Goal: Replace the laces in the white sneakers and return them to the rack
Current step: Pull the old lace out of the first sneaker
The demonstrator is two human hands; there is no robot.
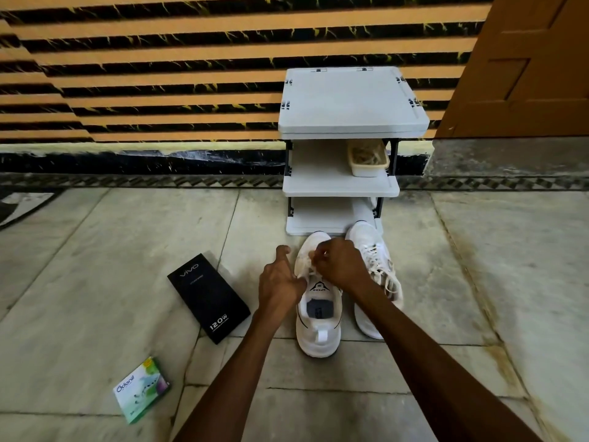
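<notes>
**Lacing on the floor, in front of the rack**

We see the fingers (319, 254) of the right hand (338, 266) pinching a white lace (308, 265) over the front eyelets of the left sneaker (318, 327). The left hand (280, 280) has its fingers spread, thumb against that shoe's side. The right sneaker (374, 250), laced, lies just beside it. Both toes are at the foot of the white rack (341, 186). A black box (210, 298) lies to the left on the floor (95, 282)

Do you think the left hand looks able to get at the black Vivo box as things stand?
Probably yes. The left hand is at the left sneaker, and the black Vivo box lies flat on the floor just left of it, with bare floor between and nothing on top.
</notes>
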